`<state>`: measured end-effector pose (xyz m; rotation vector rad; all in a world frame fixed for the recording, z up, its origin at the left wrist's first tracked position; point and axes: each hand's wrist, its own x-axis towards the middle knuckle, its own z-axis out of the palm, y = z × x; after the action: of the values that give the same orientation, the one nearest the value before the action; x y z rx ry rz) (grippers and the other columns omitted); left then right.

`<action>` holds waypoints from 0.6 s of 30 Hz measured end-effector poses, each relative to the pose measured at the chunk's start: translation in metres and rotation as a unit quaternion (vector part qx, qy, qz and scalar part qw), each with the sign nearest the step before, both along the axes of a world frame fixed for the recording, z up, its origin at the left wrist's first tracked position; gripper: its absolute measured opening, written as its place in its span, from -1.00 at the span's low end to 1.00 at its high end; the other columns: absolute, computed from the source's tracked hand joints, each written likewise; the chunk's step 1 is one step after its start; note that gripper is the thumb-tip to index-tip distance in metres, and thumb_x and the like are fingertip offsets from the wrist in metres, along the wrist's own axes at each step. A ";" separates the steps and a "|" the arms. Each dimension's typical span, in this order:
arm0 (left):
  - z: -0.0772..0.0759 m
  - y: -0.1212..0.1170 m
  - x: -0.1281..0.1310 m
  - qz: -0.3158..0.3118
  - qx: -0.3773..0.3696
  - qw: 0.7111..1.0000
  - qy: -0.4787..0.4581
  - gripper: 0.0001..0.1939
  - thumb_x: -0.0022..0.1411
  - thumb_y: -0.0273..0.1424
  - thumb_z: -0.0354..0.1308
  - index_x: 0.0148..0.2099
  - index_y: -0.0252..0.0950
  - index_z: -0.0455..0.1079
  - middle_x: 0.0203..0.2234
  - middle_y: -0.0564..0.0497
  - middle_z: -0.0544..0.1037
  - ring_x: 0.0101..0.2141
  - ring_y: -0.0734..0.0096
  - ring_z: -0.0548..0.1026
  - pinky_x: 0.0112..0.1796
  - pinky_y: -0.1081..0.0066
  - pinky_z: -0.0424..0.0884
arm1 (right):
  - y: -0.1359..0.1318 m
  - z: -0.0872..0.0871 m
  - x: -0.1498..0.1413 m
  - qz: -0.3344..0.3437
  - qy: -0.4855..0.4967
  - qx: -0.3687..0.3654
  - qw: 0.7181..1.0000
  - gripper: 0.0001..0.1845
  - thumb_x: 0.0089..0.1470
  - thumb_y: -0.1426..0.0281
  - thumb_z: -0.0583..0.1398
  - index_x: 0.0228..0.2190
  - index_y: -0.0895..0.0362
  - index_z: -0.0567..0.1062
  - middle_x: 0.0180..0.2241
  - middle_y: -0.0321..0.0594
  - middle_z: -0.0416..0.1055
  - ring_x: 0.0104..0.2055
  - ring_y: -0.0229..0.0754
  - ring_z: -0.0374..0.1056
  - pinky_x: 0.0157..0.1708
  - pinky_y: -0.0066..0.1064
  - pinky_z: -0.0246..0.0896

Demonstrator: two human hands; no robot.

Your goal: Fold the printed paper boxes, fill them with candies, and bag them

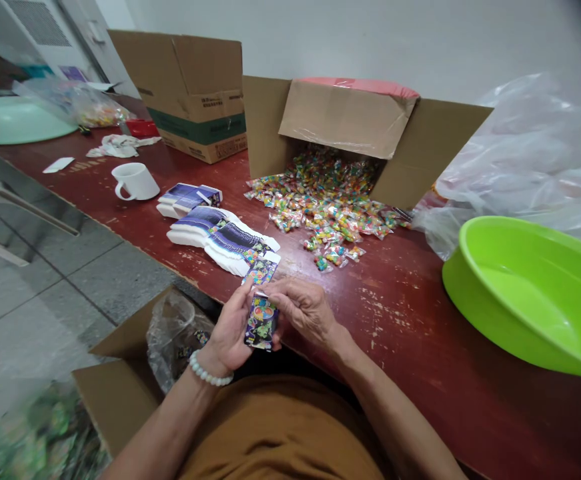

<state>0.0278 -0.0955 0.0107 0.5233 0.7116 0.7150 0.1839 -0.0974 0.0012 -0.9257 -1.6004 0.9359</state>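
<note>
Here, a glossy purple cartoon-printed foil packet (pixel 261 323), its lettering unreadable, is held over a dark red wooden table (pixel 400 320). The right hand (pixel 305 310) pinches its top edge; the left hand (pixel 227 333) cradles it, fingers curled behind. Ahead lie stacked purple-and-white packets (pixel 225 240) and loose wrapped candies (pixel 320 207) spilling from a brown cardboard box (pixel 345 120).

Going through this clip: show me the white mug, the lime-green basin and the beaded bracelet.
White ceramic mug (pixel 136 181): head view, on its body.
Lime-green plastic basin (pixel 455 287): head view, on its outer wall.
White beaded bracelet (pixel 209 371): head view, on its beads.
</note>
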 end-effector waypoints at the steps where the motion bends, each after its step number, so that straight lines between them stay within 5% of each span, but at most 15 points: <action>1: 0.002 0.000 0.000 0.001 -0.001 1.000 -0.008 -0.51 0.34 -0.03 -0.02 0.02 -0.32 0.40 -0.56 -0.02 0.56 -0.66 0.26 0.52 -0.65 0.32 0.48 | -0.001 0.002 0.001 0.017 0.005 -0.022 1.000 -0.82 0.17 0.26 0.22 -0.32 0.06 0.61 -0.21 -0.17 0.57 -0.18 -0.12 0.48 -0.13 -0.28 0.39; 5: 0.003 0.000 0.004 0.032 0.018 0.999 -0.018 -0.49 0.40 -0.08 -0.09 0.22 -0.26 0.30 -0.50 -0.03 0.59 -0.67 0.35 0.51 -0.66 0.41 0.46 | -0.001 0.008 -0.002 0.065 0.146 -0.226 0.961 -0.74 0.02 0.18 0.32 -0.40 0.14 0.53 -0.05 -0.12 0.51 -0.47 -0.20 0.47 -0.60 -0.37 0.41; 7: 0.002 0.000 0.006 0.034 0.029 0.999 -0.021 -0.43 0.40 -0.04 -0.14 0.24 -0.29 0.30 -0.48 -0.07 0.61 -0.68 0.38 0.49 -0.66 0.43 0.45 | 0.002 0.009 -0.006 0.076 0.193 -0.270 0.940 -0.70 -0.06 0.18 0.36 -0.45 0.17 0.51 -0.08 -0.08 0.52 -0.54 -0.22 0.44 -0.69 -0.38 0.36; 12: 0.001 0.002 0.002 0.055 0.034 0.998 0.004 -0.43 0.39 -0.05 -0.10 0.19 -0.33 0.37 -0.46 -0.10 0.61 -0.67 0.41 0.48 -0.68 0.45 0.43 | 0.005 0.007 -0.011 0.026 0.174 -0.215 0.961 -0.74 -0.02 0.21 0.35 -0.49 0.15 0.52 -0.22 -0.14 0.55 -0.38 -0.18 0.46 -0.50 -0.39 0.41; 18: 0.000 0.005 -0.011 0.062 0.004 0.997 0.037 -0.63 0.27 -0.30 0.14 0.08 -0.32 0.46 -0.30 -0.08 0.61 -0.60 0.43 0.51 -0.64 0.44 0.48 | -0.009 -0.007 -0.016 0.009 -0.023 -0.038 0.999 -0.78 0.07 0.26 0.31 -0.23 0.08 0.56 -0.16 -0.16 0.48 -0.08 -0.10 0.39 0.00 -0.18 0.29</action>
<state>0.0163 -0.0902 0.0107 0.5179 0.8158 0.8173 0.1676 -0.1061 -0.0057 -0.9928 -1.6244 0.9996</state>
